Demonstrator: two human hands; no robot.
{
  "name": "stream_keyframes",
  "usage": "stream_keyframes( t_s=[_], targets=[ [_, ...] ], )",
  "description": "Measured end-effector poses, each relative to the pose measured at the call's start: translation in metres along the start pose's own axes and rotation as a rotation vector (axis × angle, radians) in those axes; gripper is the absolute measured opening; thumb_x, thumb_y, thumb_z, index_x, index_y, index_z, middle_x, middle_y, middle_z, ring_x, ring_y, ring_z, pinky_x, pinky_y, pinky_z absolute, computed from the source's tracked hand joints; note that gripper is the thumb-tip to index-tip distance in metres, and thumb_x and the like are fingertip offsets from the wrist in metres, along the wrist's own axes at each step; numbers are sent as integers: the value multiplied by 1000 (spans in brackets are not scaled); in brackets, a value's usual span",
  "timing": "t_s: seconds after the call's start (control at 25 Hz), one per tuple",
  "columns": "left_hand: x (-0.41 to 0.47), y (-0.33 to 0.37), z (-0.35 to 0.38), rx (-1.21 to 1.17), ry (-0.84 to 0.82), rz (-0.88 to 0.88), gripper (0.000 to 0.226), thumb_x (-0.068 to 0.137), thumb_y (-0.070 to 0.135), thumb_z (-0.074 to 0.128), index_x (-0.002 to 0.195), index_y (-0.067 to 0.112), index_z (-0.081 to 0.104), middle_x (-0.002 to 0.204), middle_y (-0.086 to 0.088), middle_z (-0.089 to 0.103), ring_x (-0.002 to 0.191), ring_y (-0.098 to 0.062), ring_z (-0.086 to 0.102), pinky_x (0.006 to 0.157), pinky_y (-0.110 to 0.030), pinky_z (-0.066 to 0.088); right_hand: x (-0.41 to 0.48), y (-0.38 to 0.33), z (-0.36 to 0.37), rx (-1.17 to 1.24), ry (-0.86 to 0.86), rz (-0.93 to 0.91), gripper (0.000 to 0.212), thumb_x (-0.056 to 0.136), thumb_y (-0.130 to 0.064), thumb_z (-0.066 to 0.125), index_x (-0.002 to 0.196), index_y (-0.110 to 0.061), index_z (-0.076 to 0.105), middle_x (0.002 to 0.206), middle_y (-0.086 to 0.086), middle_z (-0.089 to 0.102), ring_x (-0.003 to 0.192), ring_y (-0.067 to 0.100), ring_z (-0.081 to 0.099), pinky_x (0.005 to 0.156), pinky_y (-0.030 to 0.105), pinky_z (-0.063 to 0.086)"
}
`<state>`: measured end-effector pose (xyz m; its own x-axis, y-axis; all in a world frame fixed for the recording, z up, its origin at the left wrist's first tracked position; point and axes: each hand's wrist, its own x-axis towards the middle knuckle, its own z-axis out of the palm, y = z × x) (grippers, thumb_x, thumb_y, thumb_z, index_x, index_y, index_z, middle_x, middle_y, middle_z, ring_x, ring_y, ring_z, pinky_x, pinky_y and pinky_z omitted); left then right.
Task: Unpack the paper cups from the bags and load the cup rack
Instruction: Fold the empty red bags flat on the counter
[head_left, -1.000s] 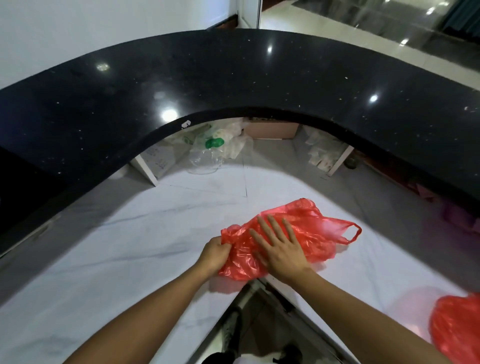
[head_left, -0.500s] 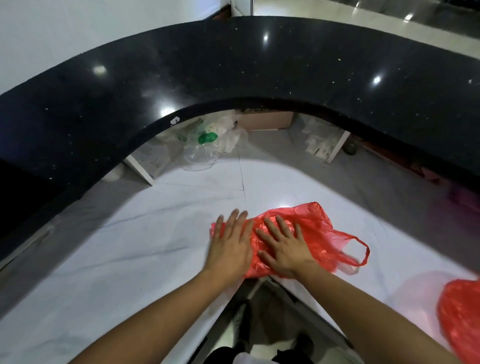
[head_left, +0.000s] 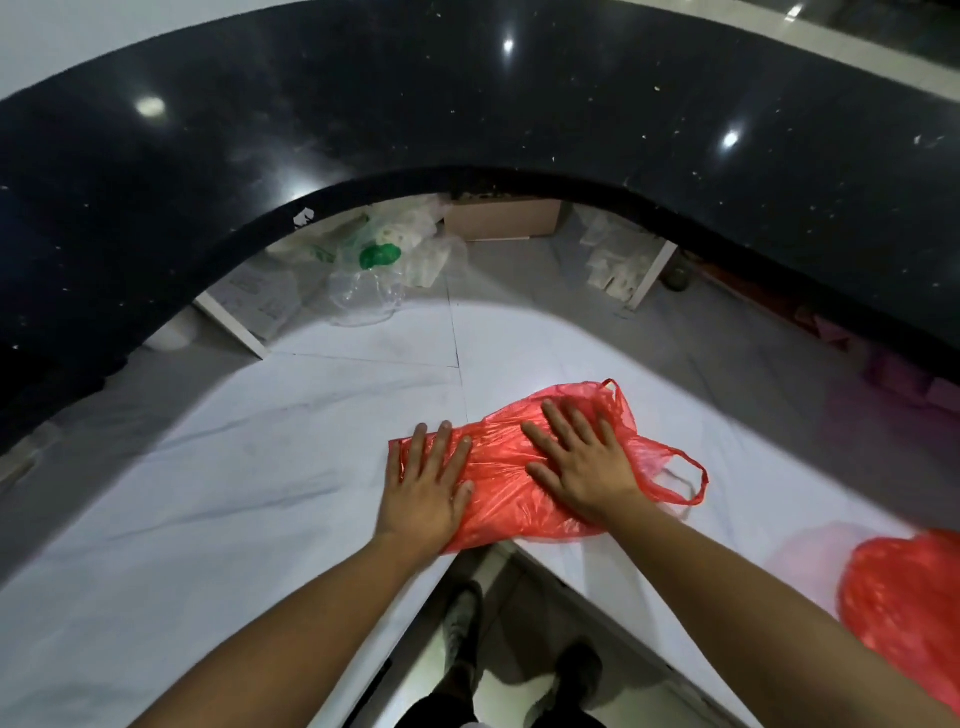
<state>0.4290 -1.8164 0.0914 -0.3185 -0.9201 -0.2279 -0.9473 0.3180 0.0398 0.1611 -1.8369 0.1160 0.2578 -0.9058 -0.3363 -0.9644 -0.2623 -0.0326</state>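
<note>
Since a moment ago the hands have slid apart: the left hand (head_left: 426, 488), which was bunching the bag's end a second back, now lies flat with fingers spread on the left end of the red bag (head_left: 498, 483). The right hand (head_left: 582, 467) is spread too, pressing down nearer the handles. The bag looks flatter, lying on the white counter (head_left: 208, 493) at its near edge. A second red bag (head_left: 904, 613) sits at about 4 o'clock from it, cut off by the frame, contents impossible to make out. At 12 o'clock, under the black counter top (head_left: 363, 130), there are clear plastic bags (head_left: 374, 280) and a cardboard box (head_left: 501, 218), half hidden in shadow. The person's shoes (head_left: 462, 618) show at 6 o'clock.
</note>
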Motion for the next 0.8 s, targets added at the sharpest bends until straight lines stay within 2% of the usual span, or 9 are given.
stream_keyframes(
  t_s=[0.12,0.24,0.32,0.4,0.48,0.56,0.6,0.68,0.8],
  targets=[
    [0,-2,-1,-53,-12,15,65,104,56,20,160,30,-2,169,-3,-2,154,-31,-9,121,-62,5,-16,28,9,3,26,108,64,98,-69,2,154,-44,-15,166,-2,-13,152,25,-15,121,52,-12],
    [3,-6,-1,-72,-36,54,65,104,59,13,159,33,-10,168,-1,-10,153,-28,-19,121,-60,-3,-27,44,13,59,-10,148,62,99,-67,2,153,-43,-20,166,-1,-17,151,21,-21,122,50,-10],
    [3,-2,-2,-76,-45,65,66,102,62,11,159,34,-8,168,-3,-9,153,-29,-18,121,-59,-5,-27,49,14,13,-34,157,61,101,-63,3,154,-41,-19,165,1,-18,151,21,-21,121,53,-12],
    [2,11,-8,-74,-63,39,68,100,66,17,160,36,4,168,-10,5,154,-37,0,122,-59,6,-25,51,6,-18,-32,187,57,106,-51,9,158,-34,-6,167,5,-7,153,24,-12,118,53,-18],
    [3,29,-16,-52,-55,31,68,98,68,24,157,36,23,156,-18,33,140,-42,32,115,-57,26,-27,50,-4,2,59,191,52,106,-36,27,157,-24,23,166,10,17,154,29,7,117,48,-22],
    [5,44,-26,-17,-25,66,68,95,68,23,153,33,33,138,-15,47,121,-36,45,103,-53,34,-45,44,-7,47,201,33,50,102,-42,38,147,-21,47,157,11,39,147,30,31,122,44,-11],
    [5,49,-31,-7,-21,89,68,95,68,22,152,32,34,133,-13,50,117,-34,46,99,-51,35,-58,38,-2,73,227,-91,54,101,-51,38,146,-22,49,156,9,41,146,28,34,123,44,-2],
    [4,55,-36,7,-30,154,67,96,65,20,152,30,34,128,-10,52,114,-31,47,98,-49,35,-87,27,17,113,151,-225,72,95,-72,37,153,-29,36,163,3,28,151,25,22,122,47,8],
    [-1,56,-33,-33,-65,313,63,99,59,21,151,26,37,134,-6,55,119,-28,47,104,-47,35,-112,27,35,142,16,-201,97,82,-87,40,159,-36,11,167,-3,5,154,21,-4,122,46,1]
  ],
)
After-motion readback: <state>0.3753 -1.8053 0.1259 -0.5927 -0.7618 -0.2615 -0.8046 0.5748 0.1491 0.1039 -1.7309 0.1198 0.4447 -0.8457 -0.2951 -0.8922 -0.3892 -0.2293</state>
